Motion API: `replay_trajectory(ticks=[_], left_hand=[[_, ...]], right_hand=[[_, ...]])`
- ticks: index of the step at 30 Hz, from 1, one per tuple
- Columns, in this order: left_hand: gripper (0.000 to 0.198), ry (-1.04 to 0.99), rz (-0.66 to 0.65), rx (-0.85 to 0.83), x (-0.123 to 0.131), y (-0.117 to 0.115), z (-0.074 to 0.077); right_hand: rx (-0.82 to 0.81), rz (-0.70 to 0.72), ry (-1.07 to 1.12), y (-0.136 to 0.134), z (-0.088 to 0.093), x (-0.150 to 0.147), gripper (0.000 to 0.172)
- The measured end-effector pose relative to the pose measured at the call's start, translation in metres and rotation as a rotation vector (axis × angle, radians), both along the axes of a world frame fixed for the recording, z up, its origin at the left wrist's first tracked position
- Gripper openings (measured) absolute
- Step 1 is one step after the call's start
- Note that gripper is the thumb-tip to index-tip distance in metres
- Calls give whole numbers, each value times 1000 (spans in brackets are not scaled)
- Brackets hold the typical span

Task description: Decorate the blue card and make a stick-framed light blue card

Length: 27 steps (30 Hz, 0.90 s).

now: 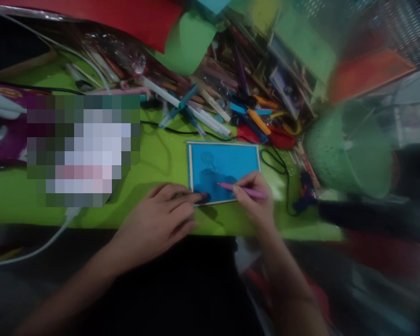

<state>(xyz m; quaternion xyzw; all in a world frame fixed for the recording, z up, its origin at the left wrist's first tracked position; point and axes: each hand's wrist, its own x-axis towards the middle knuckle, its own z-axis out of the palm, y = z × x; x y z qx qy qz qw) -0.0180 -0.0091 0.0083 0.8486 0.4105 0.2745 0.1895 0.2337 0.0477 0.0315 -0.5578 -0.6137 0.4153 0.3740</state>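
A blue rectangular card with a light, stick-like border point(227, 161) lies on the green table top in front of me. Faint dark line drawing shows on its upper left part. My right hand point(255, 200) grips a pink pen point(253, 192), its tip at the middle of the card; I cannot tell whether the tip touches. At the card's lower left corner, the fingertips of my left hand point(161, 217) rest on the edge, fingers stretched out and holding nothing.
Behind the card is a heap of pens, sticks and scissors point(290, 128). A green basket point(349, 149) stands at the right. On the left, a blurred-out device point(91, 154) has a white cable point(52, 245) plugged in. A thin black cord point(276, 161) runs beside the card.
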Motion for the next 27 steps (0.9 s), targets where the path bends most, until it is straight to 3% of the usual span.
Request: replay_trajectory(ticks=[9,17,27], left_hand=[[17,-17,2,29,0,1,-2],[16,-28,12,-44,-1,-1,-2],[19,-18,8,-69,-2,0,-5]], right_hand=[[-26,27,33,-3,2,2,11],[-50,46,74,-3,2,4,12],[90,-141,273,1,-8,16,17]])
